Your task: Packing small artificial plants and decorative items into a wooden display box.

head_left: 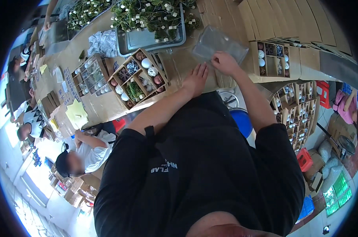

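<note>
My right hand (225, 62) pinches the near edge of a clear plastic lid (218, 44) that lies on the brown cardboard-covered table (179, 63). My left hand (195, 80) rests flat on the table just left of it, fingers apart, holding nothing. To the left of that hand stands an open cardboard box (137, 77) with compartments holding round ornaments and small decorations. Another compartment box (273, 59) with similar ornaments sits to the right of my right hand.
A grey metal tray (147, 39) heaped with green sprigs and white tags sits at the back. Flat cardboard stacks (289, 19) lie back right, filled boxes (297, 110) are stacked lower right. Other people work along the table's left side. A blue bucket (242, 120) stands below.
</note>
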Tool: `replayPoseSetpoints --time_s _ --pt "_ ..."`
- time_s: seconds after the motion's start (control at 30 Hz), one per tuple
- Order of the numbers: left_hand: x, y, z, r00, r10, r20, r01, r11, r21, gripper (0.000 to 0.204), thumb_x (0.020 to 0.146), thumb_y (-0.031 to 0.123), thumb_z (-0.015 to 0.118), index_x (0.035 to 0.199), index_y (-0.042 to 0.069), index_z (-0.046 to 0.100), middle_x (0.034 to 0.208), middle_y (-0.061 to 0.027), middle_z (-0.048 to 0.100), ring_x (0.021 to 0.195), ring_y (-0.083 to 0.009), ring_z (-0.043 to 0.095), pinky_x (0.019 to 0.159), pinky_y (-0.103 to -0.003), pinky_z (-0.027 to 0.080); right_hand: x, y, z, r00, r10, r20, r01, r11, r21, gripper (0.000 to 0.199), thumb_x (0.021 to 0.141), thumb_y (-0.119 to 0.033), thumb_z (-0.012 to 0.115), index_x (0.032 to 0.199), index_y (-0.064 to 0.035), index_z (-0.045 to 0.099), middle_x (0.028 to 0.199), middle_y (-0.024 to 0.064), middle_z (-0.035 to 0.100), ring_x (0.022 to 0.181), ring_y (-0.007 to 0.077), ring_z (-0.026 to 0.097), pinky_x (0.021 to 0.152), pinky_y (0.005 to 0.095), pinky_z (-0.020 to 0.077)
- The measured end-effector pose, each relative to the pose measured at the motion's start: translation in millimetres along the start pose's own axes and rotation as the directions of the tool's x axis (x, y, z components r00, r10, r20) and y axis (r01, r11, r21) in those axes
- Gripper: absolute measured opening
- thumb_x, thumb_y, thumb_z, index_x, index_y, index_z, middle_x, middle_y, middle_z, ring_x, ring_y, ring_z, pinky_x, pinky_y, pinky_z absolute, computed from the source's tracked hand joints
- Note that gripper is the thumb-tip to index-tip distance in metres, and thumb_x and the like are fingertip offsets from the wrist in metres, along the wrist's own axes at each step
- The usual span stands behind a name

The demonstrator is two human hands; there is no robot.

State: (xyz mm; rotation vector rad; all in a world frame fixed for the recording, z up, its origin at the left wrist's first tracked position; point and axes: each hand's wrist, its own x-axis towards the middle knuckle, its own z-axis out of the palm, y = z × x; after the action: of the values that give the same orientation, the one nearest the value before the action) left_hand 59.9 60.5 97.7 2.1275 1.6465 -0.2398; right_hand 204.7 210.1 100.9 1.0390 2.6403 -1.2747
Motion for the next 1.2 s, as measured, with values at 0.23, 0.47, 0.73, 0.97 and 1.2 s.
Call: replayPoseSetpoints --time_s 0.23,0.47,0.73,0.97,1.2 --pt "7 -14 -17 0.997 -0.073 -0.004 0.069 0.949 -0.308 0.082 0.083 0.025 0.061 0.146 -0.004 0.016 0.154 -0.0217 0.015 0.141 -0.0376 0.022 0.112 -0.046 0.029 -43 -114 -100 0.925 0.136 -0.356 -0.081 0.983 0.166 0.010 0.092 -0.011 0.049 0.098 -0.0037 0.049 0.079 0.0182 0.061 0.080 0.0404 0.060 0.069 0.0461 0.0464" --pt "-143 -18 -203 0.665 -0.244 -0.706 -0.291 0.786 -0.545 0.084 0.077 0.022 0.077 0.140 -0.003 0.027 0.143 -0.0243 0.035 0.125 -0.0323 0.049 0.094 -0.041 0.046 -81 -226 -189 0.959 -0.216 0.184 0.144 0.930 0.339 0.006 0.094 -0.009 0.051 0.099 -0.0061 0.052 0.064 -0.0010 0.045 0.060 0.0066 0.043 0.057 0.0228 0.0372" --pt "-226 -80 -99 0.638 -0.763 -0.103 -0.344 -0.163 -0.925 0.032 0.081 -0.001 0.071 0.106 0.004 0.050 0.074 0.0059 0.042 0.066 -0.0025 0.041 0.060 -0.016 0.035 8 -212 -74 0.829 -0.363 0.424 -0.226 0.477 0.849 0.048 0.081 -0.011 0.072 0.121 0.0017 0.049 0.077 -0.0046 0.049 0.067 0.0035 0.044 0.062 0.0185 0.0389" --pt "-251 -122 -67 0.461 -0.884 -0.078 -0.327 -0.088 -0.941 0.037 0.083 -0.002 0.068 0.114 -0.002 0.048 0.086 0.0006 0.047 0.076 -0.0055 0.045 0.070 -0.018 0.040 61 -198 18 0.998 -0.064 0.013 0.022 0.521 0.853 0.052 0.082 -0.001 0.068 0.130 -0.0036 0.049 0.100 0.0003 0.057 0.095 0.0065 0.051 0.084 0.0230 0.0440" --pt "-241 -164 -24 0.271 -0.933 -0.237 -0.055 0.230 -0.972 0.035 0.091 0.024 0.065 0.109 -0.002 0.051 0.096 -0.0041 0.055 0.087 -0.0103 0.053 0.077 -0.023 0.044 138 -217 42 0.980 -0.150 -0.130 0.196 0.608 0.769 0.039 0.091 -0.007 0.061 0.129 -0.0040 0.050 0.109 0.0028 0.059 0.102 0.0107 0.054 0.091 0.0247 0.0422"
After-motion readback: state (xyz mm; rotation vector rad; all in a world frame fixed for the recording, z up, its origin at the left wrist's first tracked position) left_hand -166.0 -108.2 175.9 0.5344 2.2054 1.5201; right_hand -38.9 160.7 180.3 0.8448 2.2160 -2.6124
